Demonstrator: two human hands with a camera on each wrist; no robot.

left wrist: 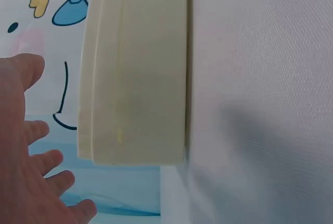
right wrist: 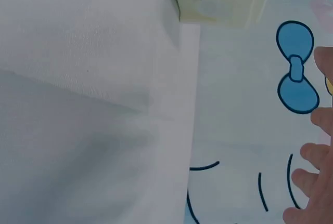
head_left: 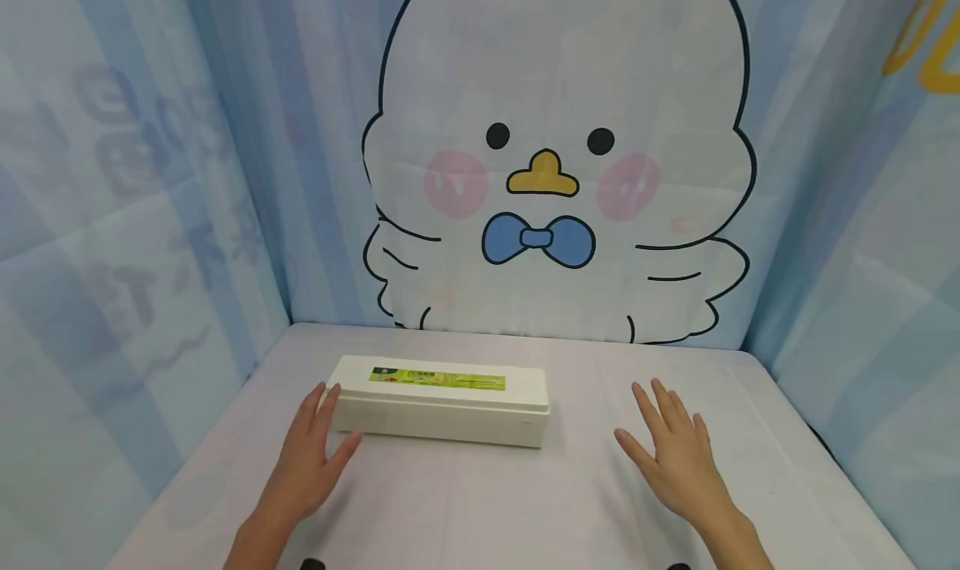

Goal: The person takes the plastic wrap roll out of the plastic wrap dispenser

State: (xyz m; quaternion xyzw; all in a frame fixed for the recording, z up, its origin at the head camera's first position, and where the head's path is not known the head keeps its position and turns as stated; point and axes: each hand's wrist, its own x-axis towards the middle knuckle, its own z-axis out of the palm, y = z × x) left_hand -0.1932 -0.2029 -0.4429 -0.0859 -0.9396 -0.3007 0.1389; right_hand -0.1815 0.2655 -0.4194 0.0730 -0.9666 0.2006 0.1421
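A long cream-white box with a lid and a green-yellow label lies on the table. Its plain long side fills the middle of the left wrist view, and one end shows at the top of the right wrist view. My left hand, fingers spread, hovers by the box's left end; its fingertips overlap the box's corner in the head view. To the right of the box, my right hand hangs over the table with fingers spread and nothing in it.
A white cloth covers the table. Behind it hangs a backdrop with a white cartoon bird wearing a blue bow tie. Blue and white curtains close off both sides. Dark small objects peek in at the bottom edge.
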